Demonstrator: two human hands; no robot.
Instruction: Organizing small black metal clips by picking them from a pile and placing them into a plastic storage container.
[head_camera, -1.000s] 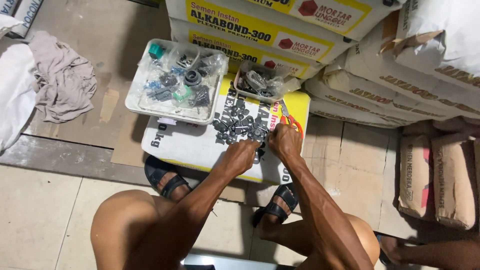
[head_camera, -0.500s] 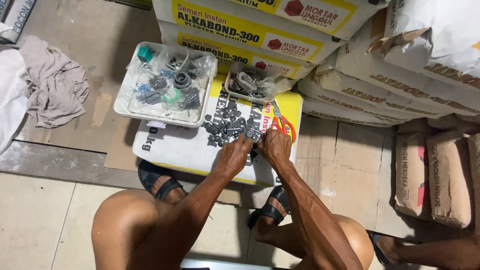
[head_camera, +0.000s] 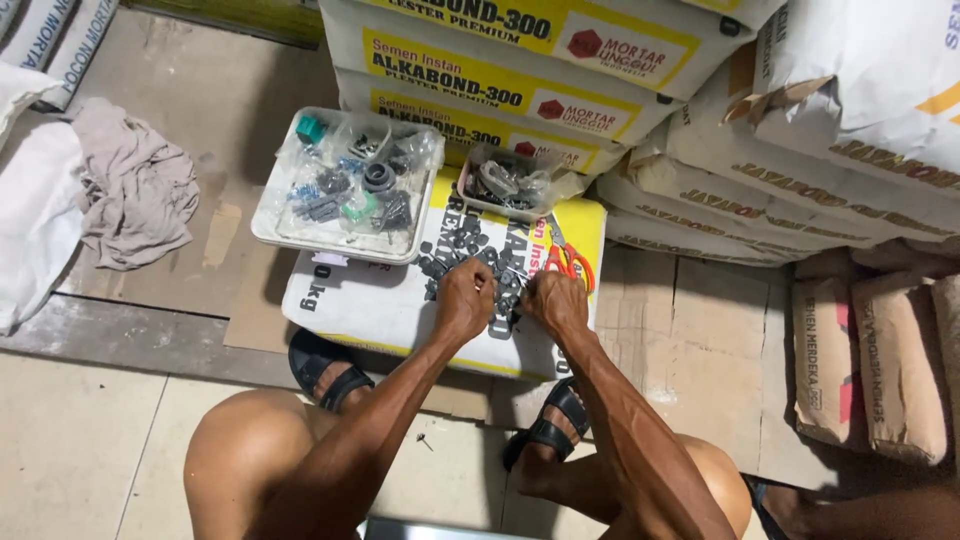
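Your white tray (head_camera: 268, 228) sits on the far left part of the white-and-yellow sack (head_camera: 380, 300) in front of you, and it holds clear plastic bags of small dark fittings, with a teal piece (head_camera: 311, 128) in its far corner and a green one (head_camera: 357, 206) nearer you. Just to its right, a smaller clear tub (head_camera: 512, 181) holds more bagged grey metal parts. Between the containers and your hands, a loose heap of small dark fasteners (head_camera: 470, 255) lies spread on the sack, and orange-handled scissors (head_camera: 566, 258) lie beside it on the right.

Your left hand (head_camera: 465, 300) rests on the near edge of the heap, fingers curled down into the pieces; whether it has any pinched, you cannot tell from here. Your right hand (head_camera: 553, 300) is just beside it, fingers bent together over the same heap, its hold likewise hidden.

Compared with half a second ago, your two hands have come a little closer to you along the heap, and the tray and tub lie as they did
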